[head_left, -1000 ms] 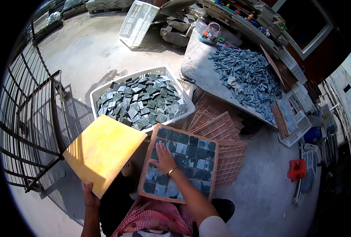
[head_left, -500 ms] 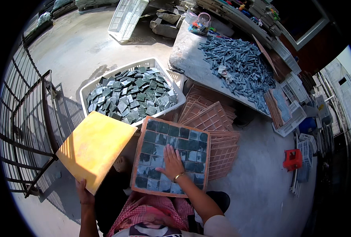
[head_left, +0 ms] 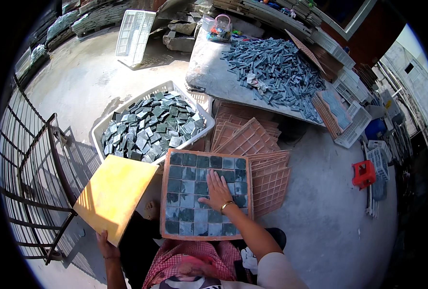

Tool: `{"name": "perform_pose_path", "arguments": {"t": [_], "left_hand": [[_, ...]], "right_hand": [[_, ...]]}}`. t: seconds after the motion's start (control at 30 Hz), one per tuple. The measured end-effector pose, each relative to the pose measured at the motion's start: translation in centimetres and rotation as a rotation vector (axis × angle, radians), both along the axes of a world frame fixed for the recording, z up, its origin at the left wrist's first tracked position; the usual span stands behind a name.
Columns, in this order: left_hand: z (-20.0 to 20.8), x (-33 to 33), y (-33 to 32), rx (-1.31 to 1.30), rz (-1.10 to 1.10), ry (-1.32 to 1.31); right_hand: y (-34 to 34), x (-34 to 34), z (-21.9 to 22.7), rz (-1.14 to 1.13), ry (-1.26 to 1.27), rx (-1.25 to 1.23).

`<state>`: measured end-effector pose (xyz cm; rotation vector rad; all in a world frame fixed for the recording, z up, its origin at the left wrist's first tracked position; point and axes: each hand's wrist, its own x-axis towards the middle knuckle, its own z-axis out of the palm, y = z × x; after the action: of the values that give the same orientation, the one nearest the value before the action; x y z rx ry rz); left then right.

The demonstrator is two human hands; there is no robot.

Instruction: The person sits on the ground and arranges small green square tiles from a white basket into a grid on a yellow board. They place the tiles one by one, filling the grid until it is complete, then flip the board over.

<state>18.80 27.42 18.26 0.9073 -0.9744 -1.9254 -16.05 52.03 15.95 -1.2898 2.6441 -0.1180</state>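
Yellow board [head_left: 114, 195] swung lower-left; left hand [head_left: 106, 242] grips its 6 o'clock corner, stiff, light. Right hand [head_left: 217, 191] flat, open on heavy tile tray [head_left: 205, 195].

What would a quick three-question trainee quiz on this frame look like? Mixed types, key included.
1. True or false: the right hand lies flat on the tile-filled grid tray.
2. The left hand holds which item? A) yellow board B) red stool C) white basket
3. Fill in: the loose dark square tiles sit in a white ____.

Key: 1 true; 2 A; 3 basket.
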Motion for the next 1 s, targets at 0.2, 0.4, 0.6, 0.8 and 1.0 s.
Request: {"name": "perform_pose_path", "arguments": {"t": [0.2,0.4,0.6,0.8,1.0], "left_hand": [[-0.4,-0.2,0.1,-0.021,-0.019,0.032],[-0.5,0.3,0.1,-0.031,-0.037,0.050],[-0.9,0.6,0.0,-0.024,0.019,0.006],[-0.5,0.0,-0.1,-0.021,0.006,0.029],[-0.5,-0.1,-0.1,-0.064,-0.040,-0.009]], "right_hand": [[3.0,3.0,0.2,0.082,-0.024,-0.012],[3.7,2.3,1.1,0.095,0.047,0.093],[3.9,-2.1,1.3,-0.046,0.067,-0.152],[4.8,1.2,-0.7,-0.074,-0.008,-0.025],[7.0,8.4,-0.7,-0.018,-0.047,-0.013]]}}
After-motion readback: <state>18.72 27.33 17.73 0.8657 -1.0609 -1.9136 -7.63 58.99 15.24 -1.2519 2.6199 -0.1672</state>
